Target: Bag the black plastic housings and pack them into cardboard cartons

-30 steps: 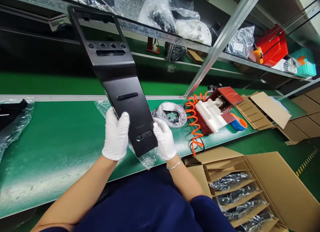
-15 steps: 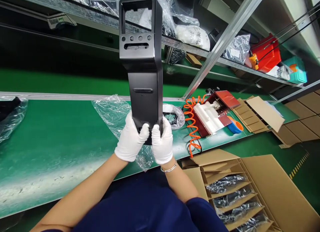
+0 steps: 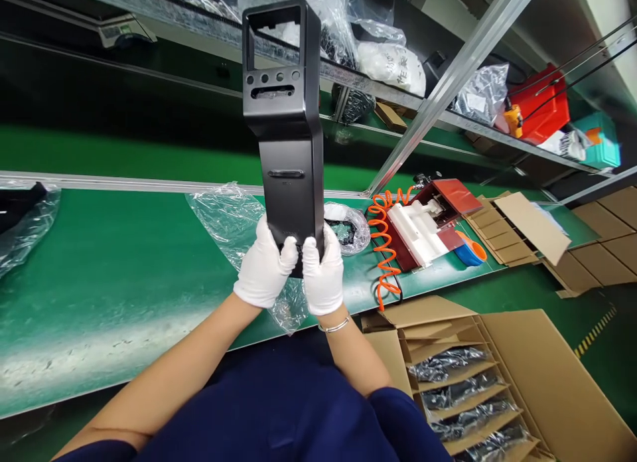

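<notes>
A long black plastic housing (image 3: 291, 190) stands nearly upright in front of me, its upper end wider and stepped. That end has a square window, a row of small round holes and a slot. My left hand (image 3: 266, 266), in a white glove, grips its lower left edge with the thumb on the front face. The lower right edge is held by my right hand (image 3: 322, 269), gloved too, its thumb beside the other. Behind and below the housing, a clear plastic bag (image 3: 223, 216) lies on the green worktable (image 3: 124, 263). The fingers behind the housing are hidden.
Right of the housing lie a bagged black part (image 3: 348, 228), a coiled orange hose (image 3: 382, 249) and a red-and-white machine (image 3: 423, 226). An open carton (image 3: 547, 362) with bagged parts stands at lower right. A metal shelf (image 3: 368, 83) crosses above; another bagged part (image 3: 24, 216) lies far left.
The housing has tipped slightly, its top shifting a little right and down in view, while both hands keep their grip. The whole view has also shifted slightly.
</notes>
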{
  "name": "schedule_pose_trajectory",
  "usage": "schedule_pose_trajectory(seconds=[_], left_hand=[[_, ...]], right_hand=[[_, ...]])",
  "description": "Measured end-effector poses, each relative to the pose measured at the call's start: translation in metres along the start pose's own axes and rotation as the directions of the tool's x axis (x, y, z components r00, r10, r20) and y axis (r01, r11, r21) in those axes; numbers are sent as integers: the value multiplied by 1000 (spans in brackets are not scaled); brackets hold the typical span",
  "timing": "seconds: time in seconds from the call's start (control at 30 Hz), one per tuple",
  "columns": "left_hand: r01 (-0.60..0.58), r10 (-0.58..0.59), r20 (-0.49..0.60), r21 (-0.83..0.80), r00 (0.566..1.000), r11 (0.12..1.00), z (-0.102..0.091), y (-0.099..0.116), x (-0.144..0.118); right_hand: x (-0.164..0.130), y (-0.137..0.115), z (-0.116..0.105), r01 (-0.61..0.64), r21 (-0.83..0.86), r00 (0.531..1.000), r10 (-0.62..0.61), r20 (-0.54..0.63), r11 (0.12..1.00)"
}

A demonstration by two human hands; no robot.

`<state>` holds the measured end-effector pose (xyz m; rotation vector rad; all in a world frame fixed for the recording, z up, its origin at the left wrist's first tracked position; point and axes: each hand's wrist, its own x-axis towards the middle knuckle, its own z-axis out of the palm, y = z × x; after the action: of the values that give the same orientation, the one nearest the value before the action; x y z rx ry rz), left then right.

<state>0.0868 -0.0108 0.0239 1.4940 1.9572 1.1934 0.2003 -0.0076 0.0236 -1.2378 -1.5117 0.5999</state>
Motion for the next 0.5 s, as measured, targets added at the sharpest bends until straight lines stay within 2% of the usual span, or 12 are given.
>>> schedule_pose_trajectory(seconds=[0.1,0.2,0.3,0.37,0.43,0.5], left_hand=[[18,-18,-1,-48,1000,999,3,-7,3],[-67,67,-7,-278,998,958,3,-16,6],[-142,133,-58,-582,989,801,-2,-18,11],[-138,96,-99,-720,990,680,-6,-16,13],[-104,29,-108,-794,994,599,-9,-13,14],[-65,-10,-84,-828,996,557,-10,-9,14]], right_hand=[[3,-2,0,-37,11,999,36,29,999],[3,-3,-2,-57,53,996,53,65,997],[-1,-3,-4,-87,96,992,78,99,992],[-3,-3,-3,-132,154,985,112,133,979],[-5,-4,-2,-178,227,975,139,175,958],[-5,-6,0,-213,281,965,156,211,936]])
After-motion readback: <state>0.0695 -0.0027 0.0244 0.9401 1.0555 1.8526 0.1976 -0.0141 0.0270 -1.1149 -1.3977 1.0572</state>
